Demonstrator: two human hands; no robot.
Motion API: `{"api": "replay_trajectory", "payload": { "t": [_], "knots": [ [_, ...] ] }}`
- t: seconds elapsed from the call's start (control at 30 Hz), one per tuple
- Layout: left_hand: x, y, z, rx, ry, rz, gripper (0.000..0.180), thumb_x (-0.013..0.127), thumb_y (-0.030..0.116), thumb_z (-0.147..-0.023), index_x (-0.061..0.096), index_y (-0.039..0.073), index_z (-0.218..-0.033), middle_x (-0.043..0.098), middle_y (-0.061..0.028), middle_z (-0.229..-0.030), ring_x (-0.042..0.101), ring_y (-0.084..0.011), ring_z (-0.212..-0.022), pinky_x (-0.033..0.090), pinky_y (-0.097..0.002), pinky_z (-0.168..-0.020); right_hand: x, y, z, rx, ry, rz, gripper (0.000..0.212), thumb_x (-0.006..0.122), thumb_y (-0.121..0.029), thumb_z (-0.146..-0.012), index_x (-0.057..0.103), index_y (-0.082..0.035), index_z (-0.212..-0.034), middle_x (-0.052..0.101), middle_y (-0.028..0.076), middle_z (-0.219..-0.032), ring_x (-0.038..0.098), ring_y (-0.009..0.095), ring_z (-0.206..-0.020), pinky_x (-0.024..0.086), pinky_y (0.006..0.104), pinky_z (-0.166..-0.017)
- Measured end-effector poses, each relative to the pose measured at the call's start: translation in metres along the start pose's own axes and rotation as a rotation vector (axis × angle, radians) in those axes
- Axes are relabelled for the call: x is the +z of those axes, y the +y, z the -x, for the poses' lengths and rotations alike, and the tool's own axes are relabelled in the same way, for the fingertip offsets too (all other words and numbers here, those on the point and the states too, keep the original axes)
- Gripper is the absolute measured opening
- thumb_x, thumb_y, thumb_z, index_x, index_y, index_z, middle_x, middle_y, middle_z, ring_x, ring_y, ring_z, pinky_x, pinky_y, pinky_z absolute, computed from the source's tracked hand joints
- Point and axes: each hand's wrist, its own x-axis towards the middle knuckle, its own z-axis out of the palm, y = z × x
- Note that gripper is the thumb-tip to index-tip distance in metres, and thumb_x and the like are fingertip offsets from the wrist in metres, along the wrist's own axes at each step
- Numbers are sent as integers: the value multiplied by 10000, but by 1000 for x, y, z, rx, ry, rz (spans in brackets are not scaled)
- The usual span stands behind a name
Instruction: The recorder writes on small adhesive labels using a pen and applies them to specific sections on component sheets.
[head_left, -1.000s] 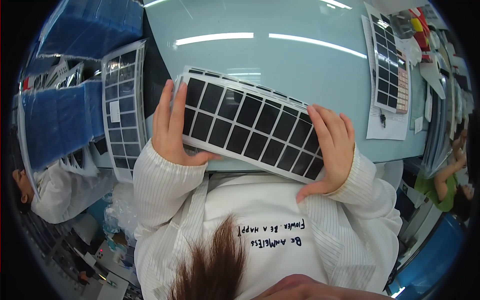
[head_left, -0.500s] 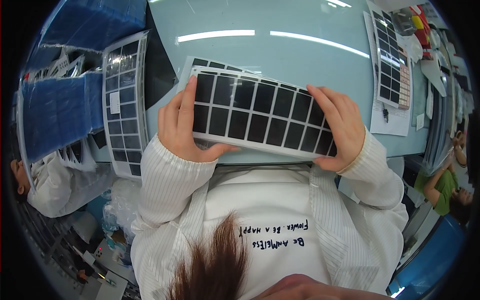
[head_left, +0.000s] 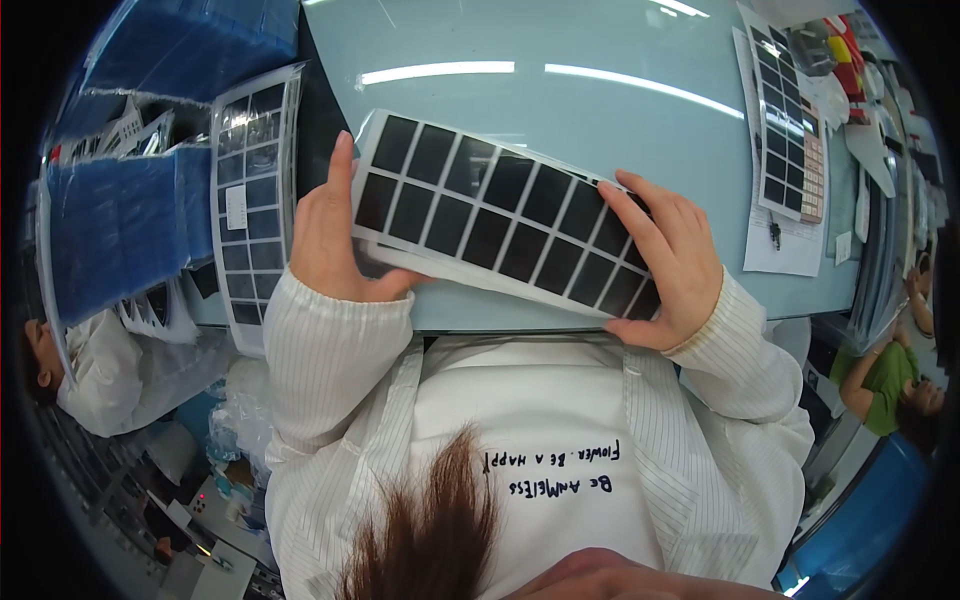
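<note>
A small stack of sheets (head_left: 490, 215) with rows of black rectangles on a white backing lies tilted on the table, its left end farther away than its right. My right hand (head_left: 670, 265) grips its right end, fingers over the far edge and thumb at the near edge. Beside the left end is my left hand (head_left: 335, 235), open, with the index finger stretched out and the thumb spread toward the near edge. Whether its fingers touch the sheets is hard to tell. Lower layers show a little along the near edge, out of line with the top sheet.
Bagged black-square sheets (head_left: 250, 200) lie at the left, beside blue plastic-wrapped stacks (head_left: 125, 225). On the right are another black-square sheet (head_left: 778, 120), white paper (head_left: 775, 250), a pink calculator (head_left: 812, 165) and keys (head_left: 774, 236). Co-workers sit at both sides.
The top sheet has turned, its left end shifting left and away, and now covers the sheet that showed behind it. My left hand has moved left and its fingers have loosened. My right hand still grips.
</note>
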Motion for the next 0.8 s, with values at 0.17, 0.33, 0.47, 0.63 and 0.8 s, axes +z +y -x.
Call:
{"api": "replay_trajectory", "payload": {
  "t": [0.17,0.33,0.47,0.63,0.8],
  "knots": [
    [-8,1,0,15,-26,-64,1274,933,212,-405,233,58,-1458,497,-200,-1283,508,-355,-1116,448,-441,-928,-7,21,41,11,162,-63,1282,835,-624,-465,261,-10,-1432,363,220,-1405,449,309,-1197,327,417,-1012],
    [-3,12,-5,-10,-68,-119,1217,929,178,-414,288,68,-1443,487,-188,-1283,511,-351,-1109,451,-425,-928,24,12,98,737,368,-1147,992,858,-163,-648,265,27,-1419,456,178,-1307,522,223,-1107,448,321,-903],
    [-4,10,-3,22,-60,-94,1181,924,158,-435,304,67,-1437,494,-180,-1274,529,-344,-1081,456,-412,-924,34,-2,86,668,445,-1042,882,797,-13,-683,293,54,-1403,478,165,-1284,527,190,-1106,440,272,-918],
    [-1,6,0,-16,-61,-59,1193,921,148,-446,278,71,-1448,497,-181,-1271,504,-349,-1113,439,-427,-945,28,6,77,578,417,-1005,856,767,3,-701,280,87,-1400,490,171,-1305,521,206,-1152,433,294,-949],
    [1,8,4,-109,27,-132,1281,934,208,-427,203,98,-1473,371,-226,-1367,411,-389,-1213,400,-468,-986,23,19,77,609,216,-1069,886,837,-89,-650,355,37,-1383,522,152,-1257,556,175,-1048,476,281,-857]
  ]
}}
